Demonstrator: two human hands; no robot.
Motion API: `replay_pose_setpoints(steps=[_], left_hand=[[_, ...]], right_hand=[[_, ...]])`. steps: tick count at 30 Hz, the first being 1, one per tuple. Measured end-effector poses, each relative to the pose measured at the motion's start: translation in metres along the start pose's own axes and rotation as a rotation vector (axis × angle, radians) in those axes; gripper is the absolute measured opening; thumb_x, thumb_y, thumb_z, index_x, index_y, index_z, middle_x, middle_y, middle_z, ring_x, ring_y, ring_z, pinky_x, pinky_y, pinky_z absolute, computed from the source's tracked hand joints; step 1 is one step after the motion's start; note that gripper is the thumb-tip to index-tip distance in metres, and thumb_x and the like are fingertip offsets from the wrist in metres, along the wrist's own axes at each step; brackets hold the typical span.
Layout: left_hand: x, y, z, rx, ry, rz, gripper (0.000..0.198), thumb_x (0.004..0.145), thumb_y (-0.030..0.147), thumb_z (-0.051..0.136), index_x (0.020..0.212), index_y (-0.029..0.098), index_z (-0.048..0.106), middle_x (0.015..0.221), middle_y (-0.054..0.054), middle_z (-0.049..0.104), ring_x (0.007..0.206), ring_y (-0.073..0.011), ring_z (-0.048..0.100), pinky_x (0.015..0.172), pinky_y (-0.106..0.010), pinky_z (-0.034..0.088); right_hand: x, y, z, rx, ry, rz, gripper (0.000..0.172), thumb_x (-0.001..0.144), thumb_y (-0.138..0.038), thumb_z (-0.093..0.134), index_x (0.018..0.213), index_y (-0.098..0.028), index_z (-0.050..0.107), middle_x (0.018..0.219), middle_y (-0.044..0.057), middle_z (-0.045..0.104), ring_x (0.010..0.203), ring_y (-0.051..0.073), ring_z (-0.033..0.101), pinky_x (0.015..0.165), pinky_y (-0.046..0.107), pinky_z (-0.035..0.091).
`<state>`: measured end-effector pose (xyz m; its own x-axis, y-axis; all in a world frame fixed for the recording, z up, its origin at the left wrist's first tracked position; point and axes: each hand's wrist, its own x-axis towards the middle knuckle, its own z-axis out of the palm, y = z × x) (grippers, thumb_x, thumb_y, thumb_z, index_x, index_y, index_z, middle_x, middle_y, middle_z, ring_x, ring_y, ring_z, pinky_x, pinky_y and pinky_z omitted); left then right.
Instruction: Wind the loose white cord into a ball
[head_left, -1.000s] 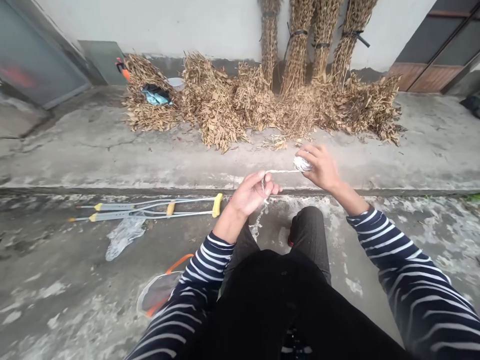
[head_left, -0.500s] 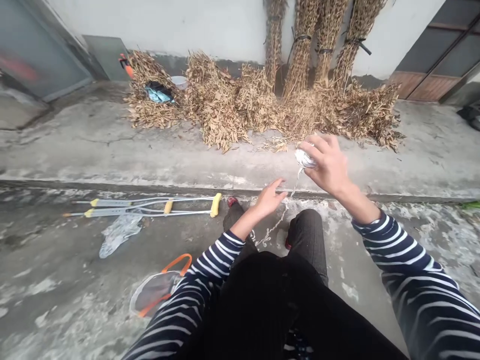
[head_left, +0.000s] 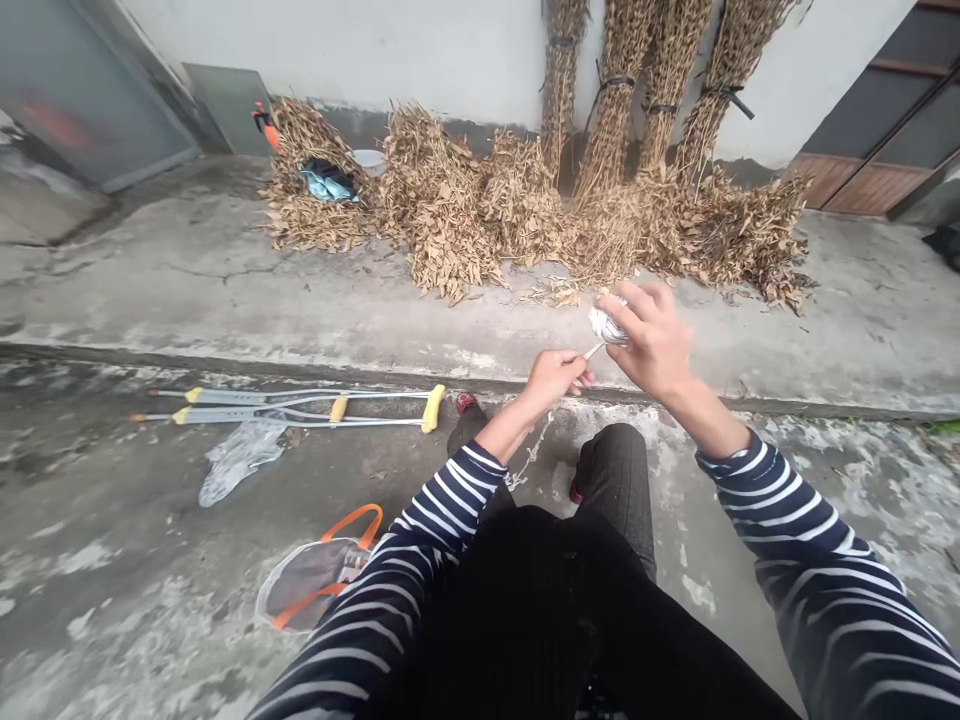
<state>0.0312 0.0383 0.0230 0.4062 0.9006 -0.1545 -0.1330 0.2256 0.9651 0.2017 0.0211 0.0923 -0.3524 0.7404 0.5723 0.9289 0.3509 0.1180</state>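
My right hand [head_left: 654, 338] is raised over the concrete ledge, its fingers wrapped round a ball of white string [head_left: 609, 320]. Just left of it and a little lower, my left hand [head_left: 556, 382] pinches the white strand [head_left: 595, 350] that comes off the ball. Between the two hands the strand is short and straight. Below my left hand the loose string [head_left: 534, 452] hangs down and lies in curls on the ground between my legs.
Dried plant heaps [head_left: 450, 215] lie along the wall, with tied bundles [head_left: 615, 100] standing behind. Crutches [head_left: 300, 410], a clear plastic bag [head_left: 244, 460] and a mesh bag with orange handles [head_left: 319, 580] are on the ground to the left. A raised ledge [head_left: 225, 310] runs across.
My left hand has moved right and up to the string, and its open fingers have closed on it. The ball stays in my right hand. The view has shifted slightly.
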Motion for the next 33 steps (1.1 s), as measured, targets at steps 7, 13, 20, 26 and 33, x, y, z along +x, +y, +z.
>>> replay_pose_setpoints(steps=[7, 13, 20, 26, 33], left_hand=[[0.021, -0.01, -0.004, 0.121, 0.059, -0.059, 0.026, 0.085, 0.003, 0.058, 0.061, 0.01, 0.065, 0.066, -0.003, 0.066, 0.058, -0.0074, 0.06, 0.052, -0.016, 0.051], [0.029, -0.028, -0.012, 0.076, 0.042, -0.114, 0.022, 0.085, 0.004, 0.061, 0.065, 0.009, 0.067, 0.068, -0.005, 0.069, 0.059, -0.0089, 0.064, 0.057, -0.021, 0.057], [0.018, -0.043, -0.024, 0.089, 0.02, -0.194, 0.022, 0.084, 0.003, 0.06, 0.065, 0.008, 0.067, 0.064, -0.006, 0.069, 0.056, -0.0088, 0.064, 0.059, -0.022, 0.058], [-0.023, 0.002, -0.031, 0.0, -0.245, -0.07, 0.017, 0.086, 0.017, 0.062, 0.071, 0.009, 0.068, 0.074, -0.01, 0.074, 0.065, -0.0134, 0.071, 0.061, -0.023, 0.056], [0.013, 0.043, -0.049, -0.217, -0.015, -0.116, 0.021, 0.095, 0.02, 0.052, 0.079, 0.012, 0.062, 0.072, -0.006, 0.073, 0.062, -0.0101, 0.067, 0.06, -0.019, 0.047]], right_hand=[[0.0, -0.003, -0.002, -0.065, 0.035, -0.042, 0.056, 0.084, -0.012, 0.06, 0.137, -0.03, 0.061, 0.146, 0.003, 0.059, 0.13, 0.03, 0.046, 0.074, 0.029, 0.05], [-0.001, 0.004, -0.004, -0.157, 0.076, -0.066, 0.05, 0.09, -0.015, 0.054, 0.137, -0.031, 0.063, 0.145, 0.002, 0.06, 0.13, 0.029, 0.048, 0.075, 0.03, 0.052], [0.002, 0.029, 0.01, -0.199, 0.016, -0.003, 0.045, 0.095, -0.019, 0.053, 0.137, -0.031, 0.064, 0.149, 0.001, 0.059, 0.131, 0.031, 0.048, 0.076, 0.032, 0.054], [-0.023, 0.037, 0.048, 0.054, -0.146, 0.101, 0.045, 0.089, -0.016, 0.057, 0.132, -0.026, 0.068, 0.146, 0.006, 0.06, 0.132, 0.033, 0.047, 0.073, 0.032, 0.054], [-0.057, -0.001, 0.065, 0.854, -0.223, 0.282, 0.051, 0.068, -0.025, 0.083, 0.117, -0.021, 0.074, 0.137, 0.011, 0.056, 0.128, 0.028, 0.053, 0.114, 0.046, 0.044]])
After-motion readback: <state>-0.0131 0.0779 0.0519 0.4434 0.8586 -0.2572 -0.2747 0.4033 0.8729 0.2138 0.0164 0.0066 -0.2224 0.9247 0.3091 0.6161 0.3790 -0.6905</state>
